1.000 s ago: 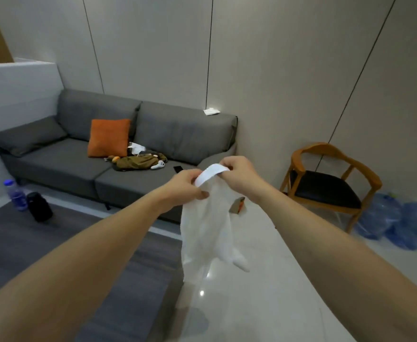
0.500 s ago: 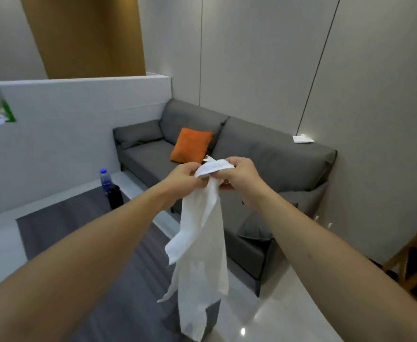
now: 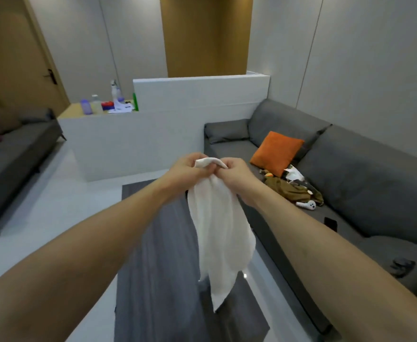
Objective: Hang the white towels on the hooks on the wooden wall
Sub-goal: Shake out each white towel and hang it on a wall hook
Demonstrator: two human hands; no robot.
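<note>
A white towel (image 3: 218,233) hangs in front of me, bunched at its top edge. My left hand (image 3: 184,172) and my right hand (image 3: 236,177) both pinch that top edge, close together, with a small fold of cloth arching between them. The rest of the towel dangles freely above the grey rug. A wooden wall panel (image 3: 206,35) stands at the far end of the room behind a white partition; I see no hooks on it from here.
A white low partition (image 3: 168,124) crosses the room ahead, with bottles (image 3: 91,106) on a counter at its left. A grey sofa (image 3: 365,174) with an orange cushion (image 3: 276,151) and clutter lies to the right. Another dark sofa (image 3: 12,159) sits left, with a wooden door (image 3: 15,55) behind it. A grey rug (image 3: 158,255) lies underfoot.
My view has swung left, from the sofa and wooden chair toward the partition and wooden panel. Both hands keep holding the towel's top edge.
</note>
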